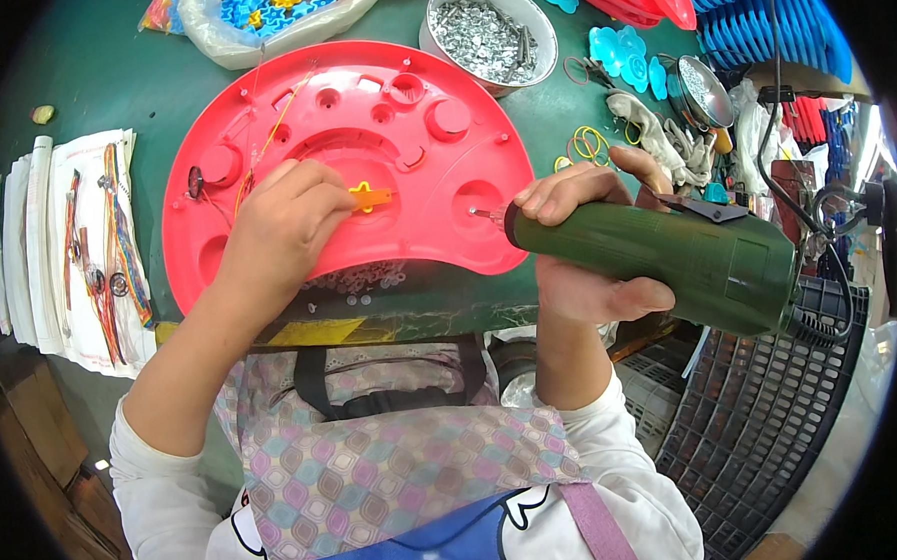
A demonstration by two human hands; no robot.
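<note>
Right at the hub of the pink panel (427, 239) sits the yellow star piece (368, 196), and your left hand (291, 227) reaches it from eight o'clock, fingers bunched narrow against it; pinched or merely pressed, I cannot tell! Over between three and four o'clock, your right hand (581, 286) is wrapped firmly around the green power driver (657, 251), its bit pointing toward nine above the panel's round hollow; whether the tip touches, I cannot tell. Around the panel now: clear plastic bits (368, 276) at six, colourful wires (115, 214) on white sheets (78, 161) past eight, a bag of plastic stars (327, 25) at eleven, a white bowl of metal parts (547, 57) between one and two, yellow bands (591, 144) at three.
</note>
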